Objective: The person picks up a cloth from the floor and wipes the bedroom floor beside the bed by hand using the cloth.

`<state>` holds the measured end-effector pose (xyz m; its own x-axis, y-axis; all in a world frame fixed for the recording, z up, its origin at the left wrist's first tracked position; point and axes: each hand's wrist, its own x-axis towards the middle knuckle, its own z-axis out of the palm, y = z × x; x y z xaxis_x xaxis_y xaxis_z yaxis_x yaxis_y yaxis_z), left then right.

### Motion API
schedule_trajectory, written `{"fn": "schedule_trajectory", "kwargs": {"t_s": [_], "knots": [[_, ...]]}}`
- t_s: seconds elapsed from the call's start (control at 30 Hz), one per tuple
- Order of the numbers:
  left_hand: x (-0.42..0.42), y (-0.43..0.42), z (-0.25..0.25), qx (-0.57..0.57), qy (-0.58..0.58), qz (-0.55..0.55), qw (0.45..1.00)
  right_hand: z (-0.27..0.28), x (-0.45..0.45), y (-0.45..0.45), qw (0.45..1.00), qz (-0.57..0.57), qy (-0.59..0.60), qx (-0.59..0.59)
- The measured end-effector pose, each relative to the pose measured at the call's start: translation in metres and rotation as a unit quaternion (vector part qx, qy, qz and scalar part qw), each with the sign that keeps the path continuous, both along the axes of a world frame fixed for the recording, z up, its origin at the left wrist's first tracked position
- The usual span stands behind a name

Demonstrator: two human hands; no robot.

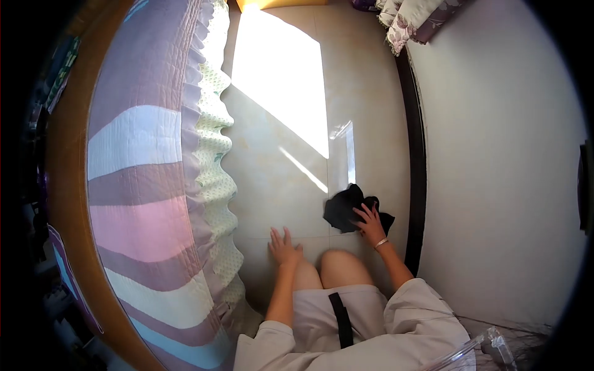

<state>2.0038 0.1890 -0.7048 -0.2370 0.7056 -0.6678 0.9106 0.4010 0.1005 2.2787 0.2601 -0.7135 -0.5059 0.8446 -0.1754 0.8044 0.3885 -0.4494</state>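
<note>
A crumpled black cloth (344,211) lies on the tiled floor in front of my right knee. On its right part is my right hand (371,226), with the fingers apart and bent into the folds, gripping the fabric from above. A bracelet circles that wrist. The thumb side and the palm's underside are hidden. My left hand (284,248) is open beside my left knee, fingers spread and pointing forward, close to the floor. It holds nothing. Whether its palm presses on the tile I cannot tell.
A bed with a striped quilt (141,229) and ruffled skirt (216,185) runs along the left. At the right, a white wall (495,161) meets a dark baseboard (416,154). Floral fabric (411,25) hangs at the top right. Bright sunlight falls across the floor (266,154).
</note>
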Motion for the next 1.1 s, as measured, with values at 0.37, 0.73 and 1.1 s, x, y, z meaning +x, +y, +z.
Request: {"fn": "schedule_trajectory", "kwargs": {"t_s": [0.37, 0.73, 1.1], "knots": [[-0.001, -0.007, -0.001, 0.061, 0.050, -0.038, 0.996, 0.064, 0.030, 0.096, 0.930, -0.294, 0.202, 0.094], [-0.017, 0.006, 0.007, -0.012, 0.026, -0.062, 0.998, -0.018, 0.046, 0.061, 0.970, -0.164, -0.177, 0.011], [-0.022, -0.065, 0.028, 0.074, -0.156, -0.126, 0.977, -0.020, 0.053, -0.232, 0.938, -0.284, -0.167, -0.103]]}}
